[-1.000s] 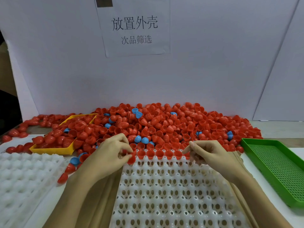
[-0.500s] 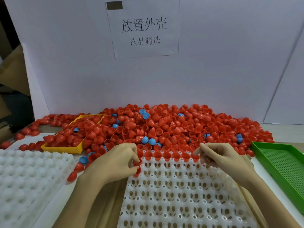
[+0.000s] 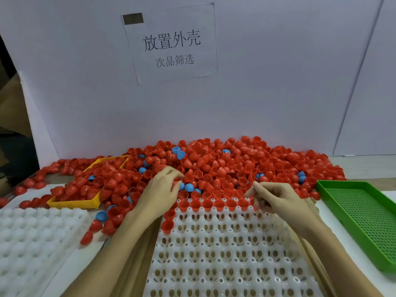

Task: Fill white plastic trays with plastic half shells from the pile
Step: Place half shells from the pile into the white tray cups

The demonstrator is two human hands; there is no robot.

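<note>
A big pile of red half shells [image 3: 214, 166], with a few blue ones mixed in, lies along the back wall. In front of it sits a white plastic tray [image 3: 225, 254]. Its far row [image 3: 214, 204] holds red shells, and two more red shells [image 3: 168, 224] stand in its left column. My left hand [image 3: 158, 189] lies on the pile's front edge just beyond the tray's far left corner, fingers spread and touching shells. My right hand [image 3: 276, 200] hovers at the right end of the far row with fingers curled; I see no shell in them.
A yellow tray [image 3: 75, 203] half buried in red shells sits at the left. Another white tray [image 3: 32, 236] lies at the near left. A green perforated tray [image 3: 364, 213] stands at the right. Loose shells [image 3: 100, 226] lie between the white trays.
My left hand set a red shell into the tray's left column, then moved forward onto the pile. My right hand stayed at the right end of the far row.
</note>
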